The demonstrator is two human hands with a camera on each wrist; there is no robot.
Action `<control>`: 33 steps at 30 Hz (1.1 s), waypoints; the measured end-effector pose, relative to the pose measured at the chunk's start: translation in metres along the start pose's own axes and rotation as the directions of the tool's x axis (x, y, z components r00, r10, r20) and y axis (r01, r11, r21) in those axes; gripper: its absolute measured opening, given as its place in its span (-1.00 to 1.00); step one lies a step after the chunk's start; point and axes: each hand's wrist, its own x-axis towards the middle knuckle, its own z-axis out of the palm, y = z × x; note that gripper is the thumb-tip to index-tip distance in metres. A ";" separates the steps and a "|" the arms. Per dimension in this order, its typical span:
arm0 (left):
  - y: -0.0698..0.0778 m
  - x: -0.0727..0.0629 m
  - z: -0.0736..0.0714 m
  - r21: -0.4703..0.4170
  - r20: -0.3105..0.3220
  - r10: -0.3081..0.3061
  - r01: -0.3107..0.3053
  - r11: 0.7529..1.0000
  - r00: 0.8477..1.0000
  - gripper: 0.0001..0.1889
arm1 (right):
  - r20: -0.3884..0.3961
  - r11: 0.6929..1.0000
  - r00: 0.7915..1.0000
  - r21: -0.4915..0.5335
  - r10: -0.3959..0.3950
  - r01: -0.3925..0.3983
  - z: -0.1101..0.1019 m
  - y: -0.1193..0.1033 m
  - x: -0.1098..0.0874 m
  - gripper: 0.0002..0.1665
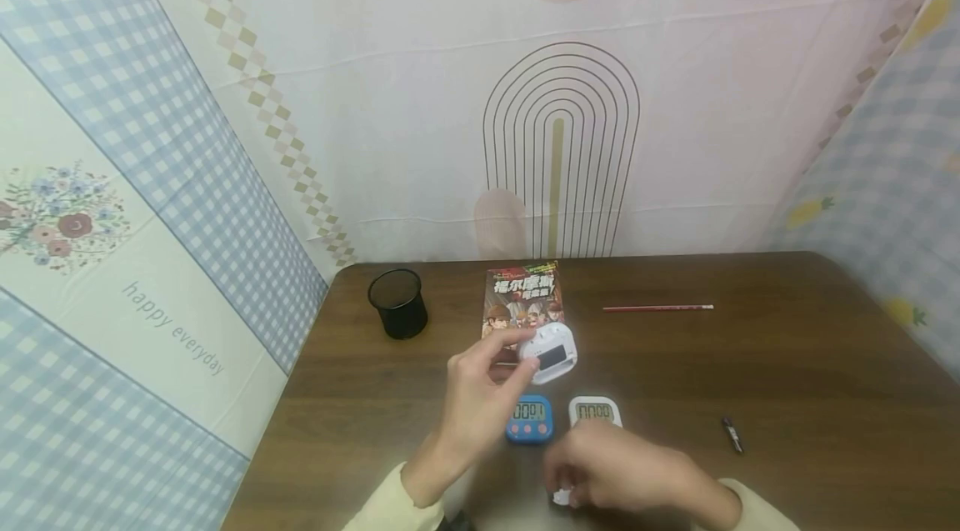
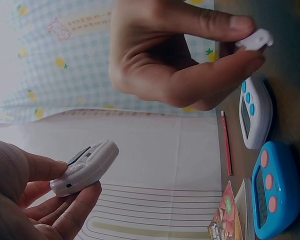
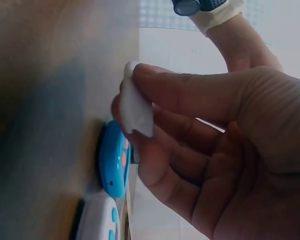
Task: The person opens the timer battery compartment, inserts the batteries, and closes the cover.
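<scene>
My left hand (image 1: pixel 474 398) holds up a white digital timer (image 1: pixel 564 341) between thumb and fingers, above the table. A dark rectangle and a recess show on the side turned to the head camera. Lower and to the right, my right hand (image 1: pixel 626 464) pinches a small white plastic cover (image 3: pixel 136 107) with a notched end, between thumb and forefinger. In the head view that hand is blurred and overlaps a second white timer (image 1: pixel 595 408) with blue buttons. Beside it lies a blue timer (image 1: pixel 529 431) with pink buttons.
A comic-style book (image 1: pixel 517 298) lies behind the timers. At the back left stands a black mesh pen cup (image 1: pixel 402 314). A red pencil (image 1: pixel 656 308) lies at the back right, and a small dark cylinder like a battery (image 1: pixel 732 436) nearer the front.
</scene>
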 end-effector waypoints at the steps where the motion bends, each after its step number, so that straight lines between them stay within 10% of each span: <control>1: 0.000 0.000 0.000 -0.003 0.001 0.002 -0.002 1.000 1.000 -0.66 | 0.009 1.000 1.000 0.001 0.003 -0.003 0.001 0.000 0.000 -0.62; 33: 0.003 -0.002 -0.001 0.008 0.020 -0.042 0.042 0.999 0.999 -0.65 | 0.070 0.993 0.992 -0.067 0.102 -0.097 0.019 -0.008 -0.002 -0.48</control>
